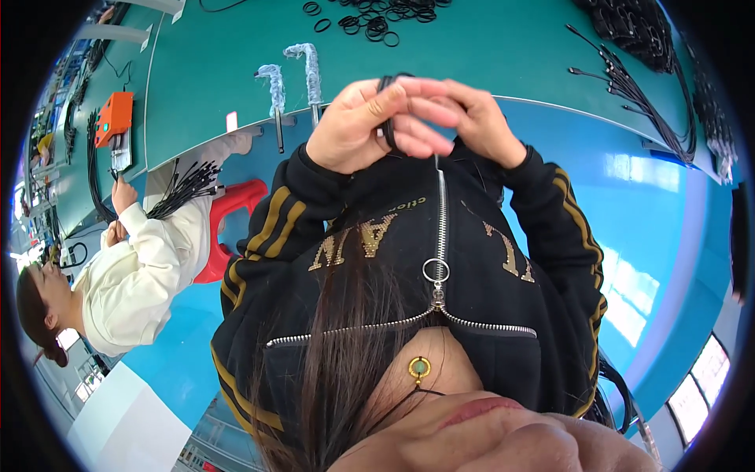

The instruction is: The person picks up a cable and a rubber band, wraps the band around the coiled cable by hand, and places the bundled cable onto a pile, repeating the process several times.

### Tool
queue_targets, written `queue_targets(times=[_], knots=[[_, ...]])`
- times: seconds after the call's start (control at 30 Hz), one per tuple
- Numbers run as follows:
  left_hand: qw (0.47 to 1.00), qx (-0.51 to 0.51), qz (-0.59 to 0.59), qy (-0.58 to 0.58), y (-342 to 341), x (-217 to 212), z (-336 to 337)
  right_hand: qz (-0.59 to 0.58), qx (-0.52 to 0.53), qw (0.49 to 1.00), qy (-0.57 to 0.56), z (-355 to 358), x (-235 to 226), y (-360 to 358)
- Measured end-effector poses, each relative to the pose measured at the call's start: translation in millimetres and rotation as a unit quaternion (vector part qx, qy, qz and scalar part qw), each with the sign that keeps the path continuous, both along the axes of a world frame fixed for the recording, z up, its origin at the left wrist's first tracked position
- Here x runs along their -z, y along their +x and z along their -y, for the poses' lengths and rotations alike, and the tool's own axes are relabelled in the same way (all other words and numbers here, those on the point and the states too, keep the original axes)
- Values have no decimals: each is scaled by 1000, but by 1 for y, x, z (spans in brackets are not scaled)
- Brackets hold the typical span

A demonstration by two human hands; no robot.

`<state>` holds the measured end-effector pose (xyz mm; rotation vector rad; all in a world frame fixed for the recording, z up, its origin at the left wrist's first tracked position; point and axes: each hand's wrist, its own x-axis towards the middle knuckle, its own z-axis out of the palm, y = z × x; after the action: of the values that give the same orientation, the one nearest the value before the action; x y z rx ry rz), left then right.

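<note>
- Upper centre, I see the left hand [354,130], loosely curled, with black bands [388,135] apparently looped around its fingers.
- The right hand [486,122] meets those fingers; I can't tell whether it pinches anything.
- I judge the step as handling bands between both hands; the next move calls for keeping them from slipping.
- Beyond, upper left of centre: wrapped hooks [312,79].
- Farther, top centre: loose bands [376,28] on the table [212,86].

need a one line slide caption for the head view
Left hand with a black band, right hand by its fingers, at a green table bearing black rings and cables.
</note>
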<state>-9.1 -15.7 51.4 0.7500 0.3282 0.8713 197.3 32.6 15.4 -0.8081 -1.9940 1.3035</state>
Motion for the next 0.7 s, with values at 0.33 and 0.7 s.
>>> queue_targets(times=[0.33, 0.7], knots=[[956, -231, -146, 107, 9, 16, -15, 156, -156, 969, 112, 25, -60, 21], [995, 16, -103, -7, 8, 8, 5, 15, -52, 991, 120, -33, -32, -1]])
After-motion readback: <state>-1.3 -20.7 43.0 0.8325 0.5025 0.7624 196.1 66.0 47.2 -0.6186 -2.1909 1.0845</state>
